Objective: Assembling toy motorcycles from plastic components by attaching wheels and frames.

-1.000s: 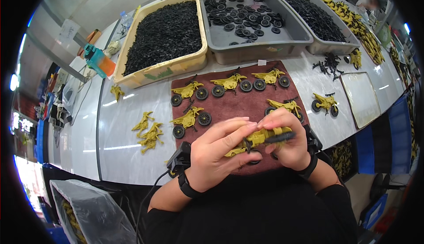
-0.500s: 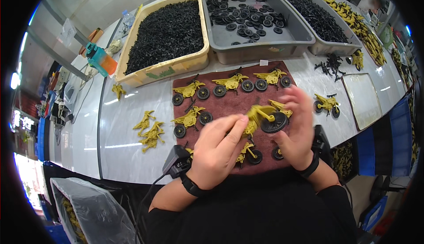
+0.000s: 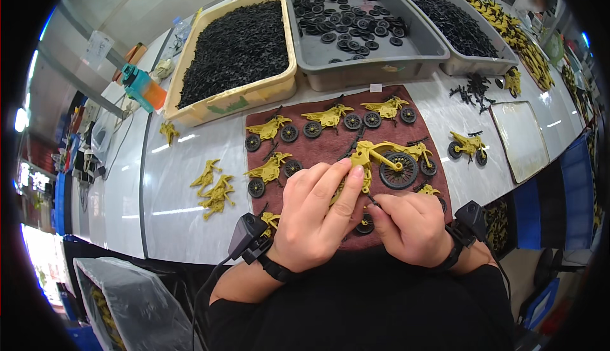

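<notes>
Over the dark red cloth (image 3: 305, 146), my left hand (image 3: 316, 217) grips a yellow toy motorcycle (image 3: 363, 155). Its black spoked wheel (image 3: 398, 170) points to the right, and a black handlebar sticks up at its top. My right hand (image 3: 410, 229) is closed in a pinch on a small dark part (image 3: 373, 202) at the underside of the motorcycle; the part is mostly hidden by the fingers. Around my hands on the cloth lie several toy motorcycles, such as one at the upper middle (image 3: 328, 117) and another at the left (image 3: 268, 169); some are partly covered by my hands.
Behind the cloth stand a cream bin (image 3: 229, 104) of small black parts, a grey bin (image 3: 375, 70) of black wheels and another grey bin (image 3: 486, 66). Yellow bodies (image 3: 217, 196) lie left. To the right are a motorcycle (image 3: 468, 147) and a pale tray (image 3: 522, 141).
My right hand has come down from beside the front wheel, its spread fingers now closed at the motorcycle's underside. The motorcycle has turned so its wheel shows face-on.
</notes>
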`<act>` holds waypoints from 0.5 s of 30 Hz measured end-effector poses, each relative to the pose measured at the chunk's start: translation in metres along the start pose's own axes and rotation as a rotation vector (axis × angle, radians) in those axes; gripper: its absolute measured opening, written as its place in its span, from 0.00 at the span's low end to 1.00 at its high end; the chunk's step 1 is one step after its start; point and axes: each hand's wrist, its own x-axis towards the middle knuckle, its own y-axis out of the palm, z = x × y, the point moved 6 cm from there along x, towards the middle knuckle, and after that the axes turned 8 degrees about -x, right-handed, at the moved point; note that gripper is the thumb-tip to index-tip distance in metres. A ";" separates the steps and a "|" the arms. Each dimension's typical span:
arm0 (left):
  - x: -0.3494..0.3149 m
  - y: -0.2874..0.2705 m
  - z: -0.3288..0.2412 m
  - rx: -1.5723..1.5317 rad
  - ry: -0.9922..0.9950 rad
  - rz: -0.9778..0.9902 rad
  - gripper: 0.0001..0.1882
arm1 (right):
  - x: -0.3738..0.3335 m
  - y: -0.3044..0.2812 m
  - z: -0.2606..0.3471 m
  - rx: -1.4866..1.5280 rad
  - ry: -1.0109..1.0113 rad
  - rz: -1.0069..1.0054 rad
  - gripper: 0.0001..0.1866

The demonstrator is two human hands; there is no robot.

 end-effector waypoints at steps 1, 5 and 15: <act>0.001 0.001 0.000 -0.024 0.013 0.012 0.24 | 0.000 0.000 -0.001 0.012 0.005 0.003 0.08; 0.004 0.002 0.000 -0.127 -0.027 0.041 0.23 | 0.000 -0.002 -0.001 0.039 -0.003 -0.018 0.07; -0.001 0.006 0.019 -0.759 -0.575 0.056 0.17 | -0.003 -0.010 -0.033 0.257 0.177 -0.213 0.25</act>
